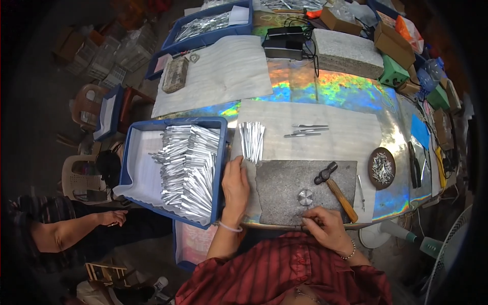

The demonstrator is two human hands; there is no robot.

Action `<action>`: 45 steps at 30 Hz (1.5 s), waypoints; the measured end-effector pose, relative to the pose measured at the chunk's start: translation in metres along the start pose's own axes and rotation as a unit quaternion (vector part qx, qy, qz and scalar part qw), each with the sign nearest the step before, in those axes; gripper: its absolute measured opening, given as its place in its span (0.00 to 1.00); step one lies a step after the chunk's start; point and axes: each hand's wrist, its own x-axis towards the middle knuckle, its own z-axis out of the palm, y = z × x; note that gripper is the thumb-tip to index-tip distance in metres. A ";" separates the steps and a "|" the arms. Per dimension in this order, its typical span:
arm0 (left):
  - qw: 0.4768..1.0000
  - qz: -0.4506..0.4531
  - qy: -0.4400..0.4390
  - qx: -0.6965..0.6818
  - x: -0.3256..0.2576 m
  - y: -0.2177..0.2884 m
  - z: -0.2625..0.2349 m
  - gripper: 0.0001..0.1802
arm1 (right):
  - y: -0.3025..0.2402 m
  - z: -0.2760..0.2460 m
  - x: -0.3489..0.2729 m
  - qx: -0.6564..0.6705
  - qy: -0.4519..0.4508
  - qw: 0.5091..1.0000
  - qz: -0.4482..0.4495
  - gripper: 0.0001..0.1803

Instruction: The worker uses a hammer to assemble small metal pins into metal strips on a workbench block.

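My left hand (pixel 235 187) lies between the blue tray's right wall and a dark stone slab (pixel 279 183), its fingers stretched toward a small bundle of silvery metal strips (pixel 251 141). Nothing shows in that hand. My right hand (pixel 325 223) is closed in a pinch at the slab's near edge; what it holds, if anything, is too small to make out. Just beyond its fingertips, a round metal disc (pixel 305 197) sits on the slab. A hammer (pixel 338 193) with a wooden handle rests to the right of the disc, head pointing away from me.
The blue tray (pixel 223 152) holds rows of metal strips. Several slim tools (pixel 306 131) lie beyond the slab. At right are a brown dish (pixel 373 179) of small metal pieces and dark-handled pliers (pixel 414 165). Another person's hand (pixel 114 218) shows at left, a fan (pixel 452 249) lower right.
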 end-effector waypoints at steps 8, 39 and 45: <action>1.000 0.008 -0.018 -0.010 0.000 0.010 -0.009 0.17 | -0.010 -0.024 -0.004 -0.132 0.199 0.970 -0.051 0.08; 0.995 0.019 -0.032 -0.090 0.042 -0.022 0.038 0.22 | 0.005 -0.035 -0.022 -0.164 0.177 0.970 -0.014 0.15; 0.997 0.017 -0.004 -0.078 0.036 -0.026 0.043 0.22 | 0.019 -0.027 -0.025 0.066 0.156 0.986 0.005 0.16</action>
